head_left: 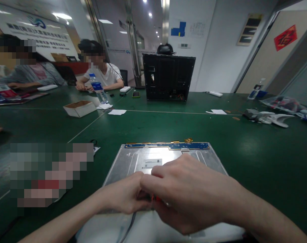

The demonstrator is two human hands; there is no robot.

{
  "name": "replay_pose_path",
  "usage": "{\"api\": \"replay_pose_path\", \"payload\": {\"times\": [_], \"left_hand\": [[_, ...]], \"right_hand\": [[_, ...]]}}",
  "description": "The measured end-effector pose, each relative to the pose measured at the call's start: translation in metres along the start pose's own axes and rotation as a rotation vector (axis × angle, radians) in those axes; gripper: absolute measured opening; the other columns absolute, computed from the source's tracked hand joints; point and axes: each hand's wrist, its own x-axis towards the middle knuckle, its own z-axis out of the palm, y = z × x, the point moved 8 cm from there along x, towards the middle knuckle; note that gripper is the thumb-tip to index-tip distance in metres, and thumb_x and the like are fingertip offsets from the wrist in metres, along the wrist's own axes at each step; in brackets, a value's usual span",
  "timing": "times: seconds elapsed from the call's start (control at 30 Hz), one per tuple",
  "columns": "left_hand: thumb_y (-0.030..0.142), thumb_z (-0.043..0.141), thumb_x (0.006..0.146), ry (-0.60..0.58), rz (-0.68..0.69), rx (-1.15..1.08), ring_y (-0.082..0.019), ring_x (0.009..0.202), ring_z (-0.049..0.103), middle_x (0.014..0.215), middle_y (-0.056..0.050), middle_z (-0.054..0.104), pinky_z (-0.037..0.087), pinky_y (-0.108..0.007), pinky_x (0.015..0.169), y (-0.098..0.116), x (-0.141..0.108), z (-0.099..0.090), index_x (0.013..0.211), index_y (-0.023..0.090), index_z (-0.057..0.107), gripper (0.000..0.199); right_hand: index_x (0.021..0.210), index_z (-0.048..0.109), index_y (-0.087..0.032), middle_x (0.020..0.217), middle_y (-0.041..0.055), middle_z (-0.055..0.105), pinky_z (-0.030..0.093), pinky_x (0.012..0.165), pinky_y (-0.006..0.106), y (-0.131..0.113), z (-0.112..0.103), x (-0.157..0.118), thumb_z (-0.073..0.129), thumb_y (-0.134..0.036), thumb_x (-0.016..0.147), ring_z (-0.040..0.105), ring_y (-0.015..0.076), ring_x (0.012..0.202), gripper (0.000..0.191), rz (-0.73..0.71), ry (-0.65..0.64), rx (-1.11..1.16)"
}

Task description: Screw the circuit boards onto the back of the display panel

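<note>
A flat metal-backed display panel [123, 165] lies before me, with a narrow blue circuit board [188, 145] along its far edge and a paper label [152, 162] on its back. My left hand [129, 194] is closed in a pinch over the panel's near part. From under its fingers a dark cable [130, 224] runs down towards me. My right hand [191, 190] is closed too, its fingertips meeting the left ones. A small red, wire-like bit [156, 198] shows between the two hands; most of it is hidden by the fingers.
Across the green table [112, 130] stand a black monitor-like casing [168, 77], a white open box [79, 108] and a water bottle [99, 89]. Work gloves [268, 118] and a plastic bag [286, 104] lie at right. Two people [112, 74] sit at far left.
</note>
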Motion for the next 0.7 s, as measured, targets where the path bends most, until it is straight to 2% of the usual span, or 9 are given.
{"api": "replay_pose_path", "payload": {"times": [0.1, 0.2, 0.3, 0.4, 0.53, 0.6, 0.7], "left_hand": [[0.021, 0.051, 0.078, -0.023, -0.018, 0.006, -0.014, 0.055, 0.046, 0.06, 0.001, 0.05, 0.04, -0.021, 0.053, -0.0006, 0.0002, 0.0007, 0.071, 0.018, 0.054, 0.008], [0.02, 0.052, 0.077, -0.027, 0.02, 0.022, -0.015, 0.059, 0.049, 0.064, 0.0, 0.054, 0.04, -0.021, 0.055, 0.0031, 0.001, 0.0003, 0.071, 0.017, 0.054, 0.007], [0.023, 0.05, 0.081, -0.001, 0.058, -0.031, -0.015, 0.062, 0.052, 0.069, -0.002, 0.058, 0.043, -0.022, 0.059, 0.0067, 0.0015, -0.0014, 0.071, 0.017, 0.054, 0.013], [0.023, 0.051, 0.08, -0.02, -0.007, -0.058, -0.016, 0.063, 0.053, 0.071, -0.001, 0.059, 0.046, -0.022, 0.06, 0.0013, 0.0005, 0.0013, 0.075, 0.017, 0.056, 0.009], [0.021, 0.053, 0.079, -0.039, -0.025, -0.012, -0.016, 0.063, 0.052, 0.07, -0.001, 0.059, 0.045, -0.021, 0.059, -0.0005, -0.0001, 0.0029, 0.074, 0.017, 0.057, 0.008], [0.02, 0.052, 0.078, -0.043, 0.005, -0.003, -0.015, 0.062, 0.051, 0.067, -0.001, 0.058, 0.045, -0.021, 0.059, 0.0019, 0.001, 0.0028, 0.07, 0.017, 0.056, 0.009], [0.019, 0.052, 0.076, -0.049, -0.026, 0.02, -0.015, 0.06, 0.048, 0.062, 0.001, 0.055, 0.045, -0.022, 0.058, -0.0005, 0.0024, 0.003, 0.068, 0.018, 0.055, 0.008]], "right_hand": [[0.101, 0.055, -0.018, 0.081, -0.001, 0.064, 0.022, 0.046, 0.026, 0.0003, 0.001, -0.0002, 0.062, -0.029, 0.086, 0.041, 0.0105, 0.056, 0.02, -0.004, 0.001, 0.009], [0.098, 0.057, -0.019, 0.077, -0.0014, 0.065, 0.022, 0.047, 0.027, 0.0034, 0.0012, -0.0002, 0.057, -0.035, 0.094, 0.044, 0.0106, 0.055, 0.016, 0.02, 0.014, -0.025], [0.098, 0.056, -0.019, 0.078, -0.0007, 0.064, 0.021, 0.047, 0.027, 0.0026, 0.0003, -0.0001, 0.057, -0.027, 0.092, 0.043, 0.0106, 0.054, 0.011, 0.008, 0.022, -0.036], [0.102, 0.054, -0.018, 0.081, -0.0004, 0.064, 0.021, 0.046, 0.026, 0.0006, -0.0007, -0.0003, 0.063, -0.028, 0.086, 0.043, 0.0106, 0.056, 0.02, -0.012, 0.026, 0.01], [0.097, 0.056, -0.019, 0.074, -0.0013, 0.064, 0.02, 0.048, 0.027, 0.0028, 0.0005, -0.0007, 0.055, -0.034, 0.095, 0.043, 0.01, 0.054, 0.014, 0.017, 0.016, -0.035], [0.097, 0.055, -0.019, 0.074, -0.0013, 0.064, 0.02, 0.047, 0.027, 0.0024, -0.0002, -0.0009, 0.055, -0.028, 0.092, 0.041, 0.0102, 0.052, 0.01, 0.012, 0.023, -0.05], [0.101, 0.053, -0.019, 0.078, -0.0015, 0.063, 0.021, 0.044, 0.026, 0.0005, -0.0005, -0.001, 0.061, -0.027, 0.085, 0.04, 0.0104, 0.053, 0.02, -0.007, 0.027, -0.02]]}}
